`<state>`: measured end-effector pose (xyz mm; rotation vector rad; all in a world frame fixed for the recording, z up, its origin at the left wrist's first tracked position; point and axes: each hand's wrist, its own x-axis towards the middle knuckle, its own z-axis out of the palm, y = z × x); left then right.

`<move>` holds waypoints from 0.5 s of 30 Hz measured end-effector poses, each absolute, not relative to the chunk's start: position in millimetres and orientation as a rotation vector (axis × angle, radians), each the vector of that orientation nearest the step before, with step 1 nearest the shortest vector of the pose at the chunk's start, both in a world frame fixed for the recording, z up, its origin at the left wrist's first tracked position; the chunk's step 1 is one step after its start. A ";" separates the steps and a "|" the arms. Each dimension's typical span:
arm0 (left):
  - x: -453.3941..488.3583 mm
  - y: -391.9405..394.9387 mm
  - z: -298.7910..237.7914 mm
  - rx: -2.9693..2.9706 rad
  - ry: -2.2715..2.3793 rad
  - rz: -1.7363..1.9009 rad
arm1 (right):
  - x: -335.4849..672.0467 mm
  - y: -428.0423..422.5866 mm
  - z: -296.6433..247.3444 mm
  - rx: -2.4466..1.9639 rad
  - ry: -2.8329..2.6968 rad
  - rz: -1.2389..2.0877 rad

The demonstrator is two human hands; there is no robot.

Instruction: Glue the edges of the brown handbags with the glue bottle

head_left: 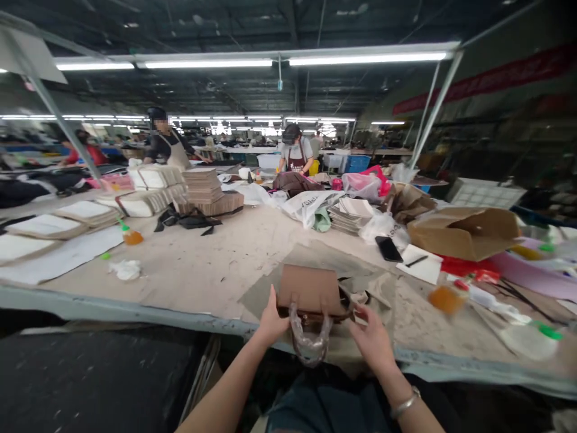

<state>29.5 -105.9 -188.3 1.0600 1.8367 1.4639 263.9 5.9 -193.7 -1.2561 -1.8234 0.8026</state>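
Observation:
A brown handbag [309, 285] lies at the front edge of the table, its flap side up. Its handle [311, 343], wrapped in clear plastic, hangs over the edge towards me. My left hand [272, 319] grips the bag's left end, thumb along the side. At the right end, my right hand [370, 338] has its fingers bent against the bag's side, beside a dark opening and a strap. Part of those fingertips is hidden. Under the bag is a grey-brown sheet [261, 291], with crumpled pale material [381, 291] just right of it.
A phone [388, 248], a notepad [421, 272] with a pen and a cardboard box [464, 234] lie to the right. Glue bottles [131, 236] and stacked panels [202, 186] stand left. Two co-workers [296, 150] are across the table.

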 end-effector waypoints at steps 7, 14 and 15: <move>21.5 -113.6 -177.7 1.308 2.113 1.334 | 253.7 -16.0 -167.2 -1.096 -2.116 0.393; 35.5 -107.5 -173.8 0.944 1.795 1.586 | 220.7 -59.2 -190.0 -1.159 -2.158 0.695; 38.8 -105.7 -171.8 0.836 1.659 1.614 | 214.9 -59.2 -190.1 -1.175 -2.153 0.678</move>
